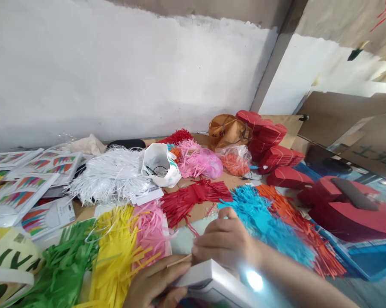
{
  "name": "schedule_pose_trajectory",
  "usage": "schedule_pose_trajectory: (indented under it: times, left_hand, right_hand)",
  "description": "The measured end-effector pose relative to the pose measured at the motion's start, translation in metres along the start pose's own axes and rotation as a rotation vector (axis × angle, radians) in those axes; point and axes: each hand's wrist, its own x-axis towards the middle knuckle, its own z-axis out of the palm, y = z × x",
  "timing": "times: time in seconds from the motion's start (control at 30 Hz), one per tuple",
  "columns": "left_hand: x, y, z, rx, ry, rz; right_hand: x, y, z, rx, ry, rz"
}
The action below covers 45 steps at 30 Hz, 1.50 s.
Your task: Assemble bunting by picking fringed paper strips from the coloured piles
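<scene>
At the lower middle, my left hand point(159, 282) is wrapped round the edge of a white box-like stack point(201, 276) with a printed front. My right hand point(223, 244) has its fingers curled just above the top left corner of that stack; what they hold, if anything, is too blurred to make out. Left of my hands lie bundles of pink strips point(151, 229), yellow strips point(112, 256) and green strips point(67, 261). Dark red strips point(196, 194) are beyond them. Blue strips point(266, 226) and orange-red strips point(305, 231) lie to the right, partly behind my right forearm.
White strings point(111, 175) and a white bag point(161, 164) stand further back. Printed packs point(48, 216) cover the left side. Red paper stacks point(350, 209), a blue crate point(369, 256), an orange bag point(228, 130) and cardboard boxes point(350, 128) are at the right and back.
</scene>
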Motion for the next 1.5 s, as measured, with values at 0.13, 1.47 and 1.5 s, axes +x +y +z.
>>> schedule_pose_trajectory:
  times: [0.13, 1.47, 1.5]
  left_hand:
    - [0.0, 0.0, 0.001, -0.024, -0.006, -0.008]
    - [-0.011, -0.057, 0.103, 0.399, 0.13, 0.336]
    - [-0.011, -0.056, 0.107, 0.408, 0.121, 0.362]
  right_hand:
    - [-0.005, 0.003, -0.002, -0.041, -0.037, -0.059]
    - [-0.135, -0.017, 0.082, 0.726, 0.589, 0.863]
    - [-0.141, -0.018, 0.082, 0.695, 0.583, 0.873]
